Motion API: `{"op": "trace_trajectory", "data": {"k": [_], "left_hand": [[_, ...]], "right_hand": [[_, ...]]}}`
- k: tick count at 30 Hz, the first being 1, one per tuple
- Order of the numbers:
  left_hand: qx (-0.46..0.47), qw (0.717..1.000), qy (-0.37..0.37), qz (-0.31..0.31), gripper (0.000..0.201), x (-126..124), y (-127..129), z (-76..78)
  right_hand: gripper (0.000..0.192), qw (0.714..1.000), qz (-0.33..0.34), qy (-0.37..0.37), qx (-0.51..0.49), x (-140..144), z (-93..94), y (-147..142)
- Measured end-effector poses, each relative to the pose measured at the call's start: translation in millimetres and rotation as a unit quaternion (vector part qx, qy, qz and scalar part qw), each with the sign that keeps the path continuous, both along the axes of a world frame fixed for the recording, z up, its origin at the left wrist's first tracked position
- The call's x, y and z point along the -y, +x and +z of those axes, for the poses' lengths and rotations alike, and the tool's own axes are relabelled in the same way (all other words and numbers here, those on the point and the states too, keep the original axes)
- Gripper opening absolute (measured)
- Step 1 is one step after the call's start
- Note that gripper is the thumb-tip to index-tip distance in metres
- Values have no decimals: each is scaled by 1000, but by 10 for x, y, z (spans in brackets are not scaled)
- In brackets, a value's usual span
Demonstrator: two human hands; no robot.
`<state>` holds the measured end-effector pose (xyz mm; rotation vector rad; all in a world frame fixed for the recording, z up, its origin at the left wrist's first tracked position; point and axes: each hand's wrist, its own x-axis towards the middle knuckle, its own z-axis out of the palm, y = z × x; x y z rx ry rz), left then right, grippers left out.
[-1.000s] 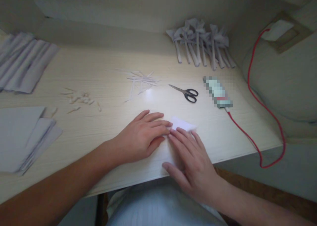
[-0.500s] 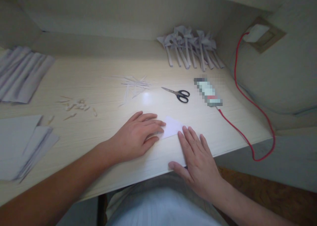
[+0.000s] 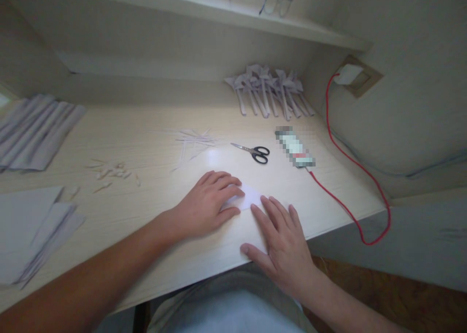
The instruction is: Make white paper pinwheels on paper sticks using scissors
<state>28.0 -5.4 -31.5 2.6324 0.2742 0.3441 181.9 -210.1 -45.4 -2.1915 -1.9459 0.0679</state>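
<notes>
Desk: you face a pale wood-grain desktop (image 3: 120, 143), bright glare at centre.
Shelf: cream ledge (image 3: 204, 7) overhead.
Wall: beige socket plate (image 3: 359, 77) right.
Floor: brown (image 3: 401, 289).

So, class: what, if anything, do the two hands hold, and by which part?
Neither grips anything. Both the left hand and the right hand press flat on a white paper on the desk.

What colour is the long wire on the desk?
Red. The wire runs from the wall plug across the desk, clearest in the head view.
</notes>
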Motion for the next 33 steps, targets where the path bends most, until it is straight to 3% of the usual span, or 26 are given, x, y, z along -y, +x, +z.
{"op": "trace_trajectory", "data": {"k": [7,14,21,27,33], "left_hand": [[-14,1000,2,13,39,-21,-37,-4],[-3,1000,12,19,38,-38,-72,-42],[-17,999,13,41,41,-71,-96,-43],[-22,998,18,48,43,-120,-125,-48],[-17,997,27,64,43,-173,-150,-54]], "right_hand": [[66,999,10,39,-16,-60,7,47],[37,993,20,78,-89,-227,117,175],[25,986,52,103,-117,-425,151,303],[20,986,68,90,-123,-743,248,418],[28,992,61,79,-70,-1183,334,570]]}}
